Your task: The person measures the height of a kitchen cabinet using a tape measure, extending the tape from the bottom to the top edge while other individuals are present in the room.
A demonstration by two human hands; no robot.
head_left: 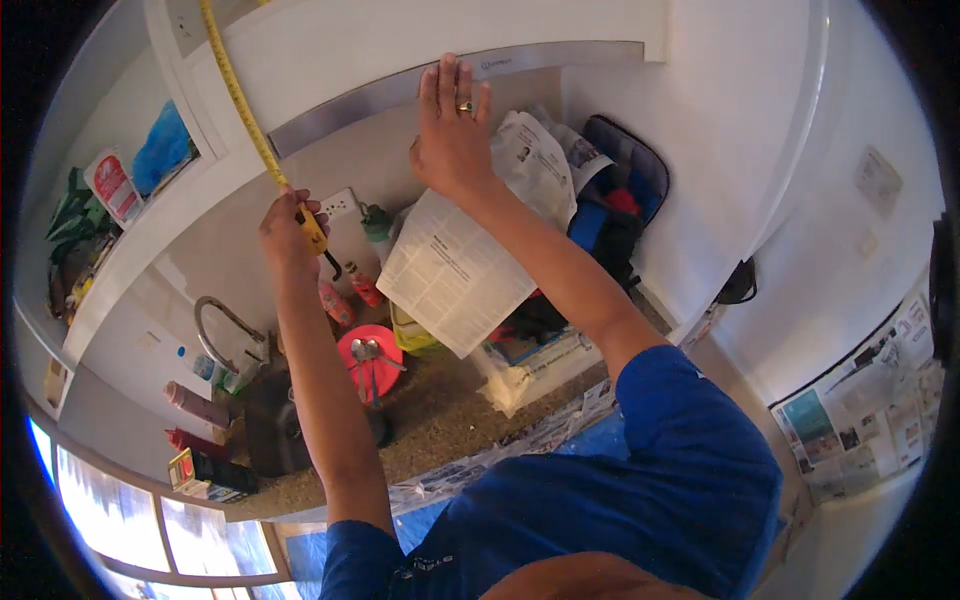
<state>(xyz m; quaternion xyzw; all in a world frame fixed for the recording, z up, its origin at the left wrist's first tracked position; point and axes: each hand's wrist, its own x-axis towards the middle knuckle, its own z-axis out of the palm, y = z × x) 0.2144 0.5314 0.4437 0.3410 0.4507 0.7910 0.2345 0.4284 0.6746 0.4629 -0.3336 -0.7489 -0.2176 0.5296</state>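
My left hand (291, 232) is closed around a yellow tape measure (313, 231), with a black strap hanging below it. The yellow blade (238, 96) runs out of the case, up along the white cabinet, past the top of the view. My right hand (453, 135), a ring on one finger, lies with its fingers stretched out against the silver front strip of a range hood (390, 97). Below that hand, newspaper sheets (455, 265) cover part of what stands on the counter.
Left of my arm are a sink tap (222, 322) and bottles (195, 402). A pink plate (385, 345) with spoons rests on the speckled counter (440, 420). A dark blue bag (628, 165) stands at the right wall. Open shelves (140, 225) at upper left hold packages.
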